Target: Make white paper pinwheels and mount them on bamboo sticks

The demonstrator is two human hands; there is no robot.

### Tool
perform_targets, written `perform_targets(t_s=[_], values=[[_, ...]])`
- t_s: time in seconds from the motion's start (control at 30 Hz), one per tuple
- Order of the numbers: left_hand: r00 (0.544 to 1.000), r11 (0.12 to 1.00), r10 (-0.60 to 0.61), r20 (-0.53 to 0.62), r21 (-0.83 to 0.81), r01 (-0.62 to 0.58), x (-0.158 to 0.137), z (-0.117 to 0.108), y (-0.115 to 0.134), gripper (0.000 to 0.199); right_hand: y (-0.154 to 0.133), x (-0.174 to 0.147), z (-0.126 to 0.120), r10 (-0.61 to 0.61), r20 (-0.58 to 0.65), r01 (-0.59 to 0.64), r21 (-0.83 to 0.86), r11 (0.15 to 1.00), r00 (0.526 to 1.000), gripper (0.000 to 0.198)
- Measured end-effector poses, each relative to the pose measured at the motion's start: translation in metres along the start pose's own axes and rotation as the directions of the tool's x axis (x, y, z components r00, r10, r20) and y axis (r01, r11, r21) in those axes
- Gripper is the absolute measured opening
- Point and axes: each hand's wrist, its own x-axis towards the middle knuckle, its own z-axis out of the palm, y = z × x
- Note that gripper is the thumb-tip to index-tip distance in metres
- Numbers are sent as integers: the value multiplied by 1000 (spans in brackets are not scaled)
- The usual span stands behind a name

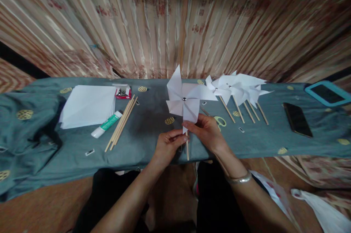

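A white paper pinwheel (178, 92) with a silver pin at its centre stands upright over the middle of the table. My left hand (168, 147) pinches its wooden stick (187, 150) just below the blades. The fingers of my right hand (207, 130) are closed on the lower paper blade of the same pinwheel, close to the stick. Right behind that hand lie scissors with pale green handles (220, 121), partly covered by it. Several finished white pinwheels (241, 88) on sticks lie overlapping to the right.
On the left are a stack of white paper (89, 106), a small red box of pins (123, 92), a green and white glue tube (106, 124) and several wooden sticks (122, 123). A dark phone (297, 119) and a blue-framed tablet (327, 93) lie right. Curtains (164, 24) hang behind.
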Motion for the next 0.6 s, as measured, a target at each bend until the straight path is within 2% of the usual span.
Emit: perform_targets(t_s=[0.1,0.23,0.3,0.43,0.6], values=[[1000,999,-2,-13,-39,2,3,4,-2,39,-2,6,-10,1,-58,-1,-11,1000,998,34],[1000,999,11,-14,-35,-11,4,3,-4,40,-19,26,-49,-26,-199,5,-103,995,980,34],[1000,1000,12,-8,-26,-12,4,0,-4,40,-32,42,-75,36,-218,-66,-133,989,975,36],[1000,1000,-11,1,-14,11,2,-6,-4,41,-55,73,-119,154,-245,-227,-305,925,957,35],[999,999,-44,0,-13,44,-3,-10,-1,44,-56,91,-147,250,-232,-333,-471,817,940,25]])
